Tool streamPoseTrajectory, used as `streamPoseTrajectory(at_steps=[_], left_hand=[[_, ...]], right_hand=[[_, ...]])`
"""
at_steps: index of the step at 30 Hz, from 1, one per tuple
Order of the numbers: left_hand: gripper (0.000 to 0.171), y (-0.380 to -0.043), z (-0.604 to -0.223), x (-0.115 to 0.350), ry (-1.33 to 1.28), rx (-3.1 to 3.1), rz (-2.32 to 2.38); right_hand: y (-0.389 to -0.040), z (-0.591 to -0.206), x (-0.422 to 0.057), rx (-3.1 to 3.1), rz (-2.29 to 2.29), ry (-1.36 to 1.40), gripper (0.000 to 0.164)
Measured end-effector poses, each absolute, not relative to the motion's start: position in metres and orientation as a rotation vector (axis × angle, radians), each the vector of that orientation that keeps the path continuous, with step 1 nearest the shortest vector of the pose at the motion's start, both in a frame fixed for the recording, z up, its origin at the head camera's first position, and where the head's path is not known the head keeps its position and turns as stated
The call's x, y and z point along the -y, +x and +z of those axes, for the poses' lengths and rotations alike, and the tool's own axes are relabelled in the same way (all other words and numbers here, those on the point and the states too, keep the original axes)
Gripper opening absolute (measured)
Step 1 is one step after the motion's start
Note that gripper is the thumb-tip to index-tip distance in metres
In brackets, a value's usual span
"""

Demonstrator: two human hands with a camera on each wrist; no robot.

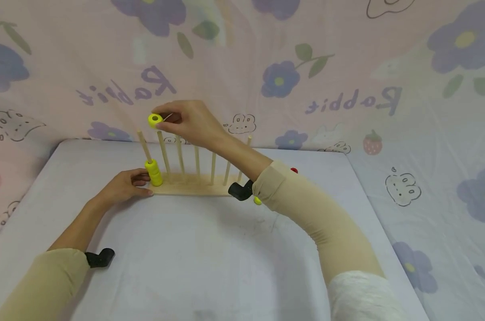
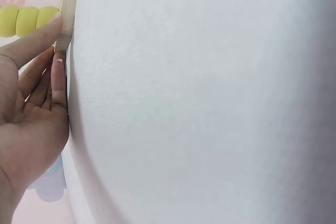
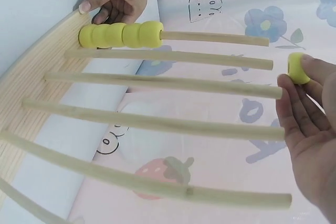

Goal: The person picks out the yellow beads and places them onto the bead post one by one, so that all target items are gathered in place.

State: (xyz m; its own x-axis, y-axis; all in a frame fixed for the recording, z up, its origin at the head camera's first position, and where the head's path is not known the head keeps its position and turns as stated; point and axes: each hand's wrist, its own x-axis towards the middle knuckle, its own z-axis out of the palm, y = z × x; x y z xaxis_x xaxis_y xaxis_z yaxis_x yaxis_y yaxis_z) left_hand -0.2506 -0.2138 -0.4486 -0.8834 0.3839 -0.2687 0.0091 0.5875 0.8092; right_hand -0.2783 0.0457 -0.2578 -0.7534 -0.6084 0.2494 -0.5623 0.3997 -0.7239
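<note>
A wooden peg rack (image 1: 194, 189) stands on the white table, with a row of upright wooden rods on its base. Several yellow beads (image 3: 122, 34) are stacked on its leftmost rod. My left hand (image 1: 124, 188) grips the left end of the base, with the thumb (image 2: 39, 39) against the wood beside the beads. Between thumb and fingertips, my right hand (image 1: 192, 122) pinches another yellow bead (image 1: 155, 120), its hole showing. This bead is in the air near the rod tops, apart from the rods in the right wrist view.
A yellow bead (image 1: 257, 200) and a red piece (image 1: 293, 170) lie right of the rack, partly hidden by the right sleeve (image 1: 306, 214). Behind the white table (image 1: 186, 267) hangs a patterned cloth (image 1: 234, 67). Black wrist mounts (image 1: 100, 257) stick out from both sleeves.
</note>
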Motion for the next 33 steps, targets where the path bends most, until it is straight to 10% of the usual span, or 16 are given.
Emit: streamPoseTrajectory(at_steps=[33], left_hand=[[0.08,-0.25,-0.447,0.213,0.324,-2.386,1.241]], right_hand=[[-0.285,-0.265,-0.015,-2.625,-1.101,-1.043,0.03]])
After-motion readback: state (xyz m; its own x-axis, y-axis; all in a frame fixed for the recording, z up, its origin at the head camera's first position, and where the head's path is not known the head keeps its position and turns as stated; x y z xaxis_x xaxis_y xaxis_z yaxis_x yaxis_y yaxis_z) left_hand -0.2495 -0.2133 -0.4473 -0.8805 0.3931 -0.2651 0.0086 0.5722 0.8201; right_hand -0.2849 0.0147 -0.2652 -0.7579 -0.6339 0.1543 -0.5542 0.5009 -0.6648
